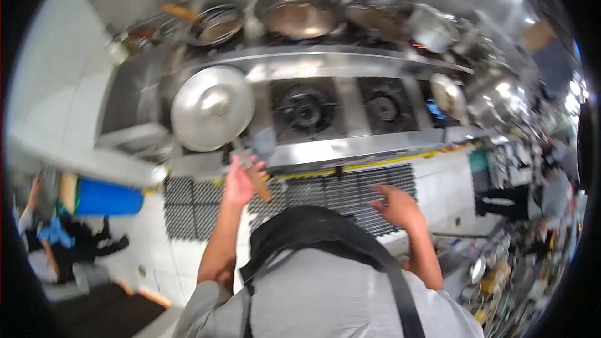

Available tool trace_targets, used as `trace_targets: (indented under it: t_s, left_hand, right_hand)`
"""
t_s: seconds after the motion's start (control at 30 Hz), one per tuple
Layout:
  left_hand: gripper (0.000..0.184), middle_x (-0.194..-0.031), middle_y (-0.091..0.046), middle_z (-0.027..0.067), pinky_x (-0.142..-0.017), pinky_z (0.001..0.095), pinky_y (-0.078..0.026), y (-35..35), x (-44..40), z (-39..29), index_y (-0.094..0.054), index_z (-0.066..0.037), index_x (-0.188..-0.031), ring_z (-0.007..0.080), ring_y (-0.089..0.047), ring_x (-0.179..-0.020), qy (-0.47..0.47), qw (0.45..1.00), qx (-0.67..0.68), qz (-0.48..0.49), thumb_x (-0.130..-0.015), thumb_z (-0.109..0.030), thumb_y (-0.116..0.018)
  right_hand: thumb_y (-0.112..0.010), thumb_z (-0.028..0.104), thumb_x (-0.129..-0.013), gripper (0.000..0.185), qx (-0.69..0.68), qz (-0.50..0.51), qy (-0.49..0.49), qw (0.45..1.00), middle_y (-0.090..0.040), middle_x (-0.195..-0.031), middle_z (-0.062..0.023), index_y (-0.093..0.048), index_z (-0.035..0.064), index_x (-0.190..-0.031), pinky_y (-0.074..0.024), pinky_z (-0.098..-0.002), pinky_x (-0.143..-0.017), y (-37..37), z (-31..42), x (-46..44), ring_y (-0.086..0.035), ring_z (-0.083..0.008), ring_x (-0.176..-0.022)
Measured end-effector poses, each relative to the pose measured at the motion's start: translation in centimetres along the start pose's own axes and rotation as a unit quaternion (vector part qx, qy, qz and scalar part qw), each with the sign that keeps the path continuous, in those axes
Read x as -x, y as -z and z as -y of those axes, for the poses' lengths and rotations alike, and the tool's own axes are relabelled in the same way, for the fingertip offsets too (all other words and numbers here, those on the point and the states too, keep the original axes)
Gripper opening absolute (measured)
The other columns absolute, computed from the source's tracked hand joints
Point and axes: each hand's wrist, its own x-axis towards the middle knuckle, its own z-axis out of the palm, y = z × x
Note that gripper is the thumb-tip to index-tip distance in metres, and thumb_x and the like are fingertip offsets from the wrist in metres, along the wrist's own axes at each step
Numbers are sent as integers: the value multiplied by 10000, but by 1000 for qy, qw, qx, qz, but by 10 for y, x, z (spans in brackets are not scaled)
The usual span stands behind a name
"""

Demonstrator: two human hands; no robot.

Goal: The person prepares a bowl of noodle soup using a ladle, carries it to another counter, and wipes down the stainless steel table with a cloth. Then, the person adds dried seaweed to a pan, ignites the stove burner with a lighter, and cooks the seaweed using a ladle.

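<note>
My left hand point(240, 183) is palm up with its fingers spread, at the front of the stove. It overlaps a wooden handle point(259, 188) that slants down past the stove's front edge; blur hides whether they touch. The handle appears to belong to the pan under a large round metal lid point(213, 107) with a central knob, on the left front burner. Beside the handle is a blurred grey-blue flat piece point(264, 143). My right hand point(398, 205) hangs in the air over the floor mat, fingers apart and pointing left, holding nothing.
Two bare burners point(307, 111) sit mid-stove. Pans point(299, 17) line the rear row, with metal pots point(498, 97) at right. Black mats point(325, 193) cover the floor. A blue barrel point(109, 197) is at left. Other people point(59, 238) stand at both sides; utensils point(501, 275) crowd the lower right.
</note>
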Motion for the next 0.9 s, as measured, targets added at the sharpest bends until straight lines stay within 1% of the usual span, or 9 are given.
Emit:
trace_targets:
  t_s: [0.13, 0.23, 0.37, 0.57, 0.6, 0.7, 0.77, 0.83, 0.9]
  left_hand:
    - [226, -678, -475, -32, -526, 261, -448, 14, -73, 17, -574, -133, -886, 103, -481, -564, -53, 995, -62, -61, -941, -263, -750]
    - [214, -656, -523, 14, -514, 323, -537, -32, -44, 54, -524, -102, -925, 145, -544, -532, -125, 975, -156, -100, -969, -194, -713]
    - [189, -707, -614, 69, -554, 330, -568, -118, -18, 102, -553, -42, -987, 177, -630, -565, -183, 945, -268, -29, -968, -157, -702]
    - [263, -943, -706, 47, -756, 264, -524, -277, 26, 188, -708, 17, -1109, 104, -640, -836, -197, 856, -428, 214, -931, -170, -757]
    - [294, -972, -725, 62, -796, 279, -536, -299, 32, 205, -715, 16, -1137, 120, -661, -877, -173, 832, -463, 253, -923, -179, -767]
    - [404, -1216, -672, 117, -912, 313, -531, -344, 25, 258, -614, 14, -1324, 154, -640, -1066, -227, 654, -564, 450, -1004, -225, -667]
    - [437, -1241, -651, 117, -944, 334, -522, -376, 26, 296, -534, -4, -1409, 171, -626, -1110, -98, 674, -528, 508, -1043, -233, -603]
    - [444, -1271, -629, 126, -975, 332, -507, -403, 29, 328, -492, -9, -1443, 176, -609, -1147, 0, 615, -581, 533, -1066, -232, -561]
    - [418, -1248, -627, 104, -969, 318, -496, -401, 31, 364, -536, 0, -1398, 168, -605, -1124, -16, 622, -537, 570, -1061, -245, -570]
  right_hand:
    - [-666, 375, -944, 513, 34, 10, 9, 999, -651, -1303, -215, -620, 70, -1355, -493, -459, -1021, -3, 1, 2, -618, -386, -1207]
    - [-662, 387, -938, 535, -22, -9, 56, 998, -661, -1284, -222, -623, 42, -1344, -489, -461, -1027, -2, 1, 9, -625, -390, -1195]
    - [-674, 389, -937, 558, -147, 11, 118, 982, -682, -1240, -232, -615, 12, -1344, -509, -438, -997, -23, -20, 0, -657, -383, -1151]
    - [-786, 315, -879, 618, -345, -47, 148, 926, -679, -1216, -204, -541, -36, -1325, -524, -408, -970, -20, -65, 11, -686, -302, -1047]
    - [-791, 233, -873, 546, -394, -143, 207, 884, -680, -1108, -155, -533, -5, -1291, -562, -381, -871, -25, -81, 13, -685, -242, -926]
    - [-763, 145, -885, 450, -615, -111, 106, 774, -647, -975, -71, -548, 25, -1262, -562, -303, -682, 9, -120, 68, -651, -131, -790]
    - [-696, 103, -929, 417, -582, -174, 45, 793, -618, -948, -38, -524, 40, -1304, -532, -263, -561, 11, -166, 93, -605, -101, -615]
    - [-676, 87, -934, 403, -633, -212, -13, 745, -623, -904, -39, -528, 47, -1307, -521, -274, -516, 10, -205, 120, -596, -109, -574]
    - [-679, 82, -927, 408, -688, -244, -81, 679, -623, -846, -43, -530, 33, -1303, -505, -276, -488, -7, -242, 141, -590, -113, -554]
